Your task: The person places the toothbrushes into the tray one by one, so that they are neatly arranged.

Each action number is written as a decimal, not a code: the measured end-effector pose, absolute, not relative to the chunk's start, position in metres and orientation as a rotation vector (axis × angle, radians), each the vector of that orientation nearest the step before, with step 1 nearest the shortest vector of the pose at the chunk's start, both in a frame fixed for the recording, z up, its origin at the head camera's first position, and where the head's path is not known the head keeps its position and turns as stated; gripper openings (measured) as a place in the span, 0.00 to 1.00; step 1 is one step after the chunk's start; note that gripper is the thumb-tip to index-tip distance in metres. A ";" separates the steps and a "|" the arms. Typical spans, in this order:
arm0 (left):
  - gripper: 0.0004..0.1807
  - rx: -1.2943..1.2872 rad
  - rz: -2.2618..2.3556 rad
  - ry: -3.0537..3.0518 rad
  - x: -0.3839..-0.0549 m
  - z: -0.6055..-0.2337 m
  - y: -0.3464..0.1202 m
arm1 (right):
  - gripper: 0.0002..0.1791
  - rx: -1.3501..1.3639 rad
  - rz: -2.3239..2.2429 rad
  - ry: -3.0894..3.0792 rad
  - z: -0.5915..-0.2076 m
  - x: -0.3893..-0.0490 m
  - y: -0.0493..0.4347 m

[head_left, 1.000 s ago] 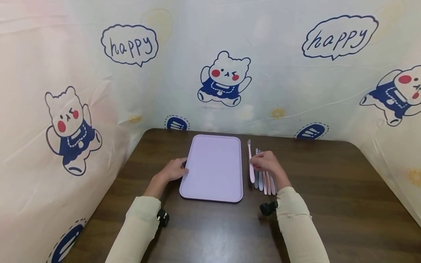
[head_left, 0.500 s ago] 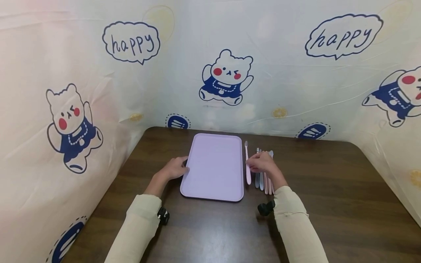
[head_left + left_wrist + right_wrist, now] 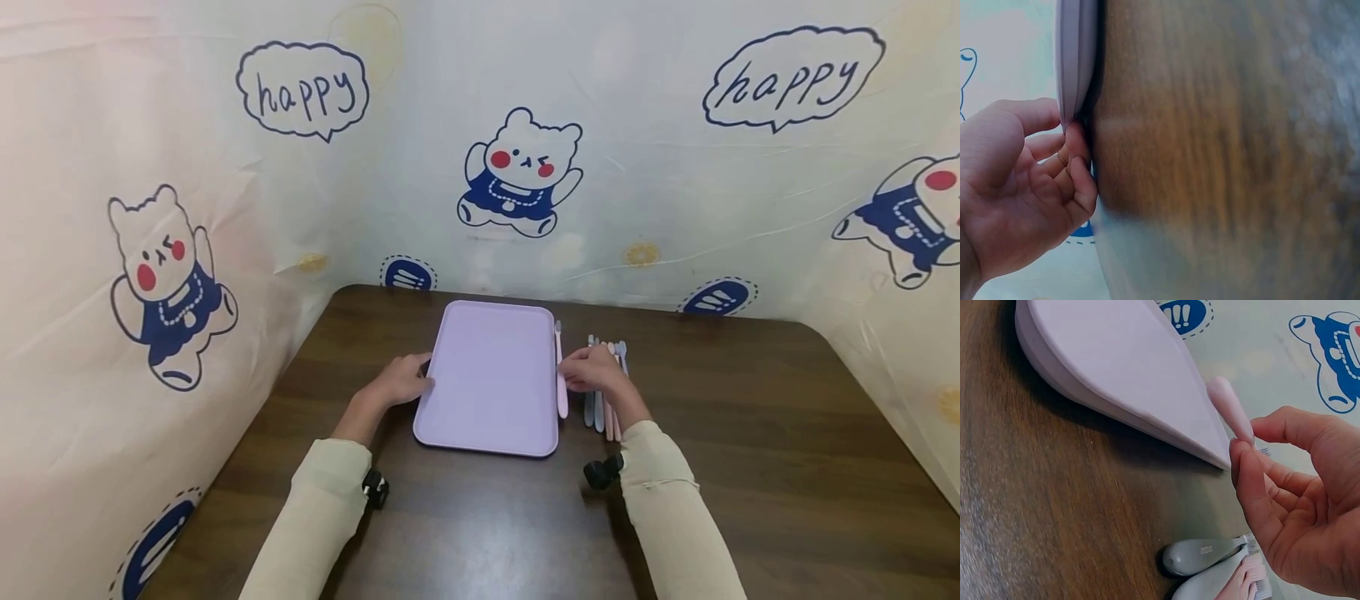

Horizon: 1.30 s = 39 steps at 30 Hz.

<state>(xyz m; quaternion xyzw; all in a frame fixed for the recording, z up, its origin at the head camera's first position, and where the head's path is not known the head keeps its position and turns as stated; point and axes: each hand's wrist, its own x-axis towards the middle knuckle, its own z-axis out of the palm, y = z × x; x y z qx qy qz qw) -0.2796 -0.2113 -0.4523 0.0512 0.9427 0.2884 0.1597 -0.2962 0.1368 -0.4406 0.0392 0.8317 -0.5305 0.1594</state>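
Note:
A lilac tray (image 3: 491, 383) lies on the dark wooden table. My left hand (image 3: 402, 380) holds its left edge, and the left wrist view shows the thumb above the rim (image 3: 1075, 69) with curled fingers at its underside. Between thumb and fingertips my right hand (image 3: 592, 369) pinches a pink toothbrush (image 3: 562, 387), close beside the tray's right edge, bristle end pointing away. The right wrist view shows the pink handle (image 3: 1230, 406) raised off the table near the tray. Under and behind my right hand lie several more toothbrushes (image 3: 598, 412), grey, blue and pink, side by side and partly hidden.
The wooden table (image 3: 750, 433) reaches toward a pale curtain (image 3: 637, 150) printed with cartoon bears that rises along the back and sides. A black wrist camera (image 3: 602, 473) sits at the right cuff, another (image 3: 375, 488) at the left.
My right hand has carried the pink toothbrush leftward, away from the other toothbrushes and up to the tray's right edge. The left hand keeps its hold on the tray.

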 end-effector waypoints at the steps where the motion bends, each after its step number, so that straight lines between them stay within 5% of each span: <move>1: 0.33 0.147 0.829 2.692 -0.279 -0.452 -0.211 | 0.19 0.121 -1.519 2.374 -0.441 -0.296 0.136; 39: 0.34 0.152 0.820 2.708 -0.278 -0.452 -0.209 | 0.14 0.180 -1.489 2.393 -0.449 -0.299 0.122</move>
